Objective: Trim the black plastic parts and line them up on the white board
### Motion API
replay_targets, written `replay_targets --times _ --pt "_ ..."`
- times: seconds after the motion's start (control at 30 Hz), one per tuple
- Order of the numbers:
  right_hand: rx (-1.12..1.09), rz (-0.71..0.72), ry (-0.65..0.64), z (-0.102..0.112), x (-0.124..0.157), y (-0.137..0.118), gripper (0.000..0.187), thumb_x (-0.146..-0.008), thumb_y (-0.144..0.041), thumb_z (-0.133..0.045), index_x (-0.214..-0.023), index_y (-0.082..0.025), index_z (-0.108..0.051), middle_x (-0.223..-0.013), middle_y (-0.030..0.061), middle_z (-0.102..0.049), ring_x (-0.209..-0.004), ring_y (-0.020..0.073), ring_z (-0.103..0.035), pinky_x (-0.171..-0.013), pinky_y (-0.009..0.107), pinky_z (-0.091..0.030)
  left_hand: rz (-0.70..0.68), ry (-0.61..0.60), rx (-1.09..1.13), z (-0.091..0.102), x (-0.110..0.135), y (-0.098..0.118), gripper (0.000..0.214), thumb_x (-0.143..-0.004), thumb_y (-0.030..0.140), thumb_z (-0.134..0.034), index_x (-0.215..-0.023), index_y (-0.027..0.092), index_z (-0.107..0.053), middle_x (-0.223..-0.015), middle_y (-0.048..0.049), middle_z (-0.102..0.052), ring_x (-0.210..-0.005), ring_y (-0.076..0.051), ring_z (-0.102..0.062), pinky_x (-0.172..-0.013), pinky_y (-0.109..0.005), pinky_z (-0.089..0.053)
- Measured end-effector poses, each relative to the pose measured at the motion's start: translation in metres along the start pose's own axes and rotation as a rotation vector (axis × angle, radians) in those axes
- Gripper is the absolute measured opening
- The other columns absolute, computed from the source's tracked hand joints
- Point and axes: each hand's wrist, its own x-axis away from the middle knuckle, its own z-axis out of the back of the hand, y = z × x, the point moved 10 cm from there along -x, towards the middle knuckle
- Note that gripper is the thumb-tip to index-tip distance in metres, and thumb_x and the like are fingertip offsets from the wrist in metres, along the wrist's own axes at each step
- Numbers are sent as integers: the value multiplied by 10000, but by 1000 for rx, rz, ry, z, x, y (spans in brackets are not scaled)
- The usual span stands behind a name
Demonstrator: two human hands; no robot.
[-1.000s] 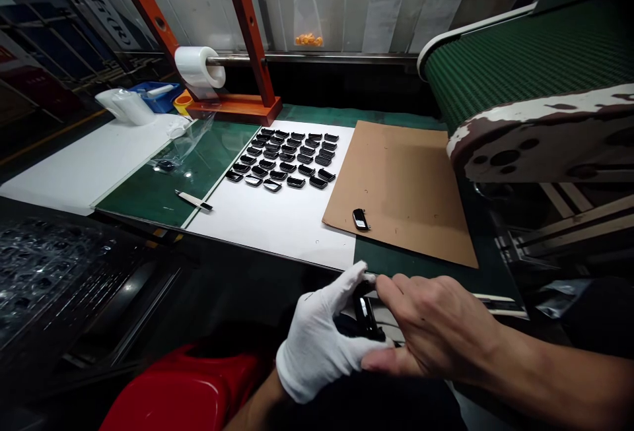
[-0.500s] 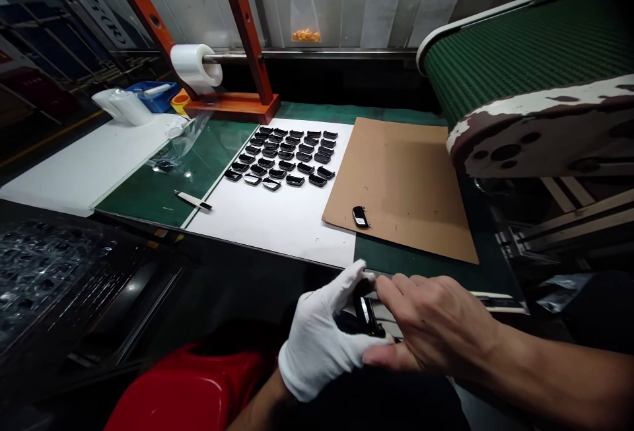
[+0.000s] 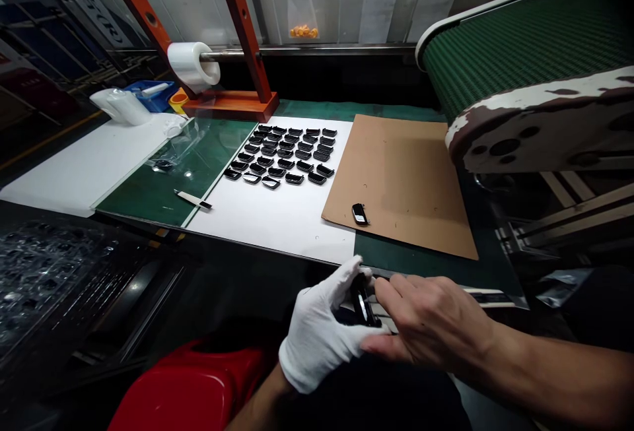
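Note:
My left hand (image 3: 321,329), in a white glove, is closed round a small glossy black plastic part (image 3: 360,300) just below the table's front edge. My bare right hand (image 3: 430,322) meets it from the right, fingers curled and pinching at the top of the same part. One more black part (image 3: 360,213) lies alone on the brown cardboard sheet (image 3: 411,180). Several like parts (image 3: 284,156) stand in neat rows on the white sheet (image 3: 277,220).
A green conveyor belt (image 3: 520,55) overhangs the right side. An orange stand with a film roll (image 3: 193,65) stands at the back. A small blade tool (image 3: 193,200) lies on the green mat. A red seat (image 3: 188,388) is below, a dark tray (image 3: 44,272) at left.
Both hands with the black part have risen slightly toward the table edge; the part is tilted a little differently. Nothing on the table has moved.

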Motion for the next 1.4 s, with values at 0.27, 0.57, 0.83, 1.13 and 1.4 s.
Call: replay_targets --times 0.27,0.57,0.83,1.13,1.4 --pt "-140 -60 209 25 -3 6 571 -866 -653 -277 -605 -196 -496 -506 -7 -479 -428 132 -456 -456 293 -257 -83 -20 -97 4 -2 10 798 -626 306 -820 -1325 136 -476 -1179 -120 -650 -1061 -283 -629 -949 -340 -528" --pt "-1245 -865 92 -67 49 49 554 -912 -560 -202 -862 -184 -607 -533 -42 -330 -492 125 -348 -481 271 -266 -257 -1 -754 15 -2 29 801 -707 304 -751 -1390 204 -344 -1178 -91 -642 -1049 -225 -635 -924 -295 -514" --pt "-2045 -1142 -20 -149 68 1 487 -814 -584 -508 -805 -128 -676 -402 -69 -371 -378 48 -237 -390 210 -164 -71 -83 -1106 25 -9 5 757 -740 351 -707 -1371 150 -342 -1122 -148 -645 -980 -263 -650 -849 -370 -532" --pt "-2536 -1296 43 -179 67 -48 471 -862 -559 -453 -993 -152 -650 -513 -53 -462 -423 46 -297 -419 170 -281 73 -87 -1318 39 -14 -14 729 -764 369 -681 -1364 104 -362 -1072 -154 -653 -945 -280 -643 -806 -384 -528" --pt "-2196 -1144 -159 -182 86 -62 326 -763 -478 -663 -834 -164 -617 -669 -11 -626 -609 66 -503 -609 187 -366 133 81 -1406 86 -52 -22 689 -762 340 -684 -1357 155 -391 -1279 -152 -568 -1134 -305 -565 -912 -385 -468"
